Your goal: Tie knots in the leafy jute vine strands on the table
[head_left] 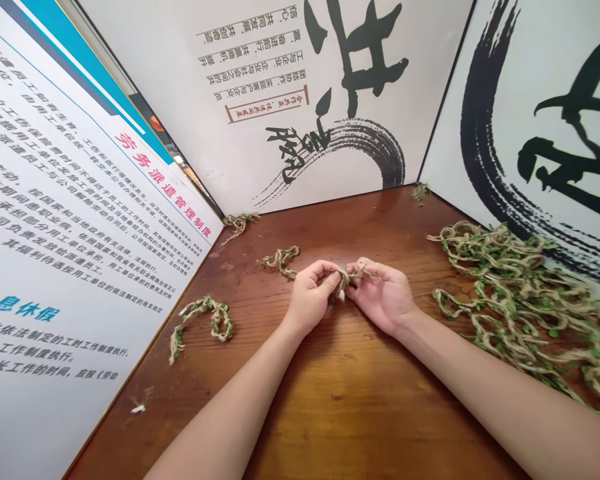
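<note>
Pinching leafy twine in left hand and right hand; spanning roughly left-right (bunched, exact axis unclear). With loose twine pile to right, nearer right hand.

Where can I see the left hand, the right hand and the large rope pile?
Left hand (311, 295): head view, middle of hand.
Right hand (386, 298): head view, palm.
Large rope pile (523, 293): head view, tangled middle.
</note>
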The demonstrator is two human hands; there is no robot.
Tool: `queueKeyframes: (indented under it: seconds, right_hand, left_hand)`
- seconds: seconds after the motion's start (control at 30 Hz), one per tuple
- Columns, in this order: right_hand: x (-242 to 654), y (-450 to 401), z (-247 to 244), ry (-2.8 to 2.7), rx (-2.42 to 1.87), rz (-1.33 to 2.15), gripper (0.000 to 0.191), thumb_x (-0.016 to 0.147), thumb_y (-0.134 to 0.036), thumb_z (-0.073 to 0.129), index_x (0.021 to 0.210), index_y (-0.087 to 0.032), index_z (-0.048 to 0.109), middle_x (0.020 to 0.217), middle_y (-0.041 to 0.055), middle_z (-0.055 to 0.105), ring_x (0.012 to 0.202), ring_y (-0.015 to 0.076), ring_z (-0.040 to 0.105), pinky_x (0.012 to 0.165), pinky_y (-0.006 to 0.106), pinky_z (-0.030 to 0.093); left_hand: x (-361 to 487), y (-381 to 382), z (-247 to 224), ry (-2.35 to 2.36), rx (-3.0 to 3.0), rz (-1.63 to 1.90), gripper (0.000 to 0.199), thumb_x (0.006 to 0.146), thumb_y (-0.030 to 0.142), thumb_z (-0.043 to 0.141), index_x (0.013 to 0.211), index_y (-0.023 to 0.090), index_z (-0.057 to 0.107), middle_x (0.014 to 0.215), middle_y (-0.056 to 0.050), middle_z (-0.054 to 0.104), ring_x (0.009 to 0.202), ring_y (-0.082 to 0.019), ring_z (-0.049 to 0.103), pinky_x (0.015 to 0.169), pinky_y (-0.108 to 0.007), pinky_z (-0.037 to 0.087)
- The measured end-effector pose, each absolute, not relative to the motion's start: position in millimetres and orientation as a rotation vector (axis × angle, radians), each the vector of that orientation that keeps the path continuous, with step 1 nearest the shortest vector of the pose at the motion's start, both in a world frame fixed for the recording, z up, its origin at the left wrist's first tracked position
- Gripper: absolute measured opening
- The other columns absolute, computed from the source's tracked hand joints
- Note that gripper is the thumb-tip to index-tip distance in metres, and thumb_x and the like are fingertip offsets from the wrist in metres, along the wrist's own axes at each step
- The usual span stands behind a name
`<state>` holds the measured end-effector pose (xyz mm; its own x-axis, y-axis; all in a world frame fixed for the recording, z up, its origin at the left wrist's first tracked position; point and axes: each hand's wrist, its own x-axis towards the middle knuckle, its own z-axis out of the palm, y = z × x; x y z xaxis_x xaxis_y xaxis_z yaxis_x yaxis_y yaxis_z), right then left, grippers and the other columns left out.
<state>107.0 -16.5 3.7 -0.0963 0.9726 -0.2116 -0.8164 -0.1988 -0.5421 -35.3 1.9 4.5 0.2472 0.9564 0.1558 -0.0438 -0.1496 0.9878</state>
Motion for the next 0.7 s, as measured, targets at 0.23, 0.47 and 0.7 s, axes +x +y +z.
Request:
queueKeyframes:
  seconds: [0.23,0.47,0.7]
  right_hand:
    - [114,-16,8,-0.481,-0.589,1.648,0.017,0.065,-0.021,0.065,0.05,-0.018,0.059,0.058,0.0015,0.046,0.064,0.0147,0.044,0.07,0.031,0.044]
    - [111,-16,11,-0.448,-0.727,1.576,0.044,0.066,-0.022,0.072,0.11,-0.015,0.072,0.059,-0.0023,0.057,0.062,0.0156,0.05,0.066,0.03,0.042]
    - [104,-17,-7,-0.714,-0.915,1.091,0.065,0.064,-0.024,0.071,0.129,-0.019,0.063,0.138,0.014,0.065,0.094,0.0215,0.061,0.08,0.036,0.049]
  left_hand:
    - [-34,-1,6,0.893,1.341,1.06,0.03,0.078,0.043,0.076,0.079,0.016,0.062,0.056,0.003,0.056,0.043,-0.007,0.044,0.043,-0.021,0.036]
    - [-32,-2,6,0.991,1.412,1.094,0.02,0.081,0.034,0.071,0.082,0.015,0.065,0.061,0.001,0.062,0.047,-0.009,0.053,0.046,-0.021,0.042]
    - [-32,-1,5,1.066,1.378,1.173,0.014,0.08,0.028,0.07,0.082,0.016,0.065,0.065,-0.002,0.069,0.055,-0.012,0.061,0.055,-0.023,0.05]
